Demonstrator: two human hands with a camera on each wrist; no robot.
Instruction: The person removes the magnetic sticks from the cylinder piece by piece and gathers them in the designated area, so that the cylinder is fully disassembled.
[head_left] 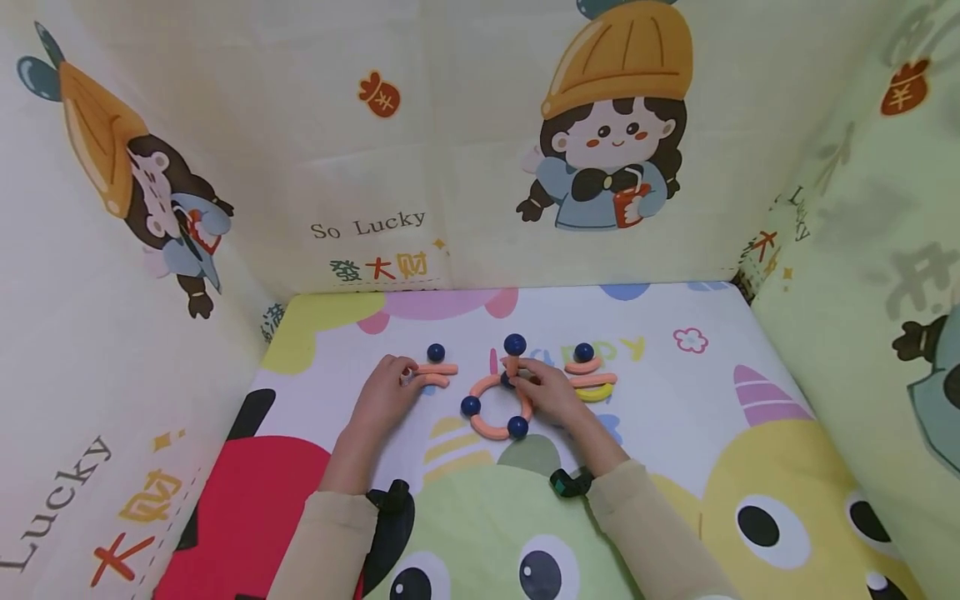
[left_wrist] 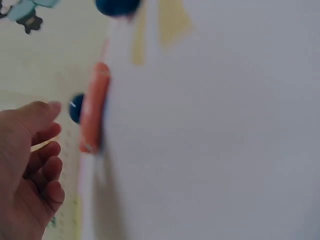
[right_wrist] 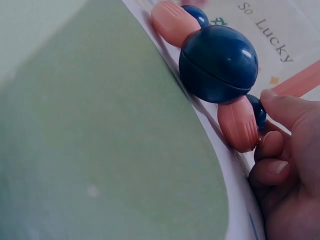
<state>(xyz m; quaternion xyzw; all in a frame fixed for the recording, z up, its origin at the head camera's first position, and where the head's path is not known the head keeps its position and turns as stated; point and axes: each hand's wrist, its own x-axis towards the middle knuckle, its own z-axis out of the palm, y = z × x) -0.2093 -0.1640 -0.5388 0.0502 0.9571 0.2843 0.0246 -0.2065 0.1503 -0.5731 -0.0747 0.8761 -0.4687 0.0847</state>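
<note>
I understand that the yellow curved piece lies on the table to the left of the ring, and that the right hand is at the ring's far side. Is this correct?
Not quite: the yellow curved piece lies on the table to the right of the ring, as the head view shows. The rest holds: the right hand is at the ring's far side.

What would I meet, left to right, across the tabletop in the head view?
Red printed shape, person's left grip, leftmost dark-blue ball, ring of orange curved rods and dark-blue balls, rightmost dark-blue ball, pink flower outline, purple-striped printed horn.
</note>
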